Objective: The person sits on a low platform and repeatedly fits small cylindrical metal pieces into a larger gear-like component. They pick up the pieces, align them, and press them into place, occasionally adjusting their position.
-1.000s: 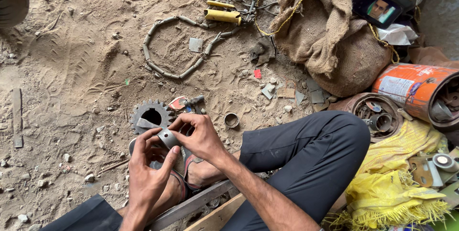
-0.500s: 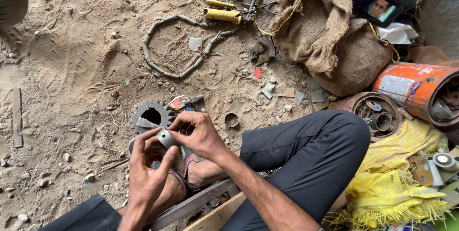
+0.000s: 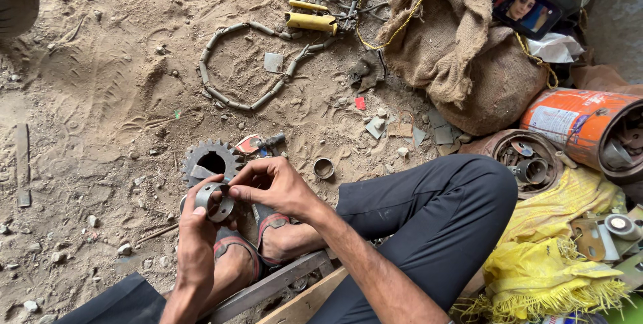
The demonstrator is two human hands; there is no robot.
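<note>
My left hand [image 3: 196, 237] grips a grey metal ring [image 3: 213, 202] from below, fingers curled round its rim. My right hand [image 3: 271, 184] comes in from the right and pinches the ring's upper edge with thumb and fingertips. Both hands hover low over my sandalled feet [image 3: 268, 230]. A dark toothed sprocket [image 3: 211, 160] lies flat on the sandy ground just beyond the hands. A small metal ring [image 3: 324, 168] rests in the sand to the right of my right hand.
A bent chain loop [image 3: 231, 62] and a yellow cylinder [image 3: 312, 22] lie farther out. A burlap sack [image 3: 469, 56] sits at upper right with a phone [image 3: 526, 8] on it. An orange can [image 3: 583, 126], a rusty bowl of parts [image 3: 522, 160] and yellow cloth [image 3: 562, 257] crowd the right.
The ring has tilted slightly in my hands and my right fingers have shifted along its top edge. Everything on the ground stays where it was.
</note>
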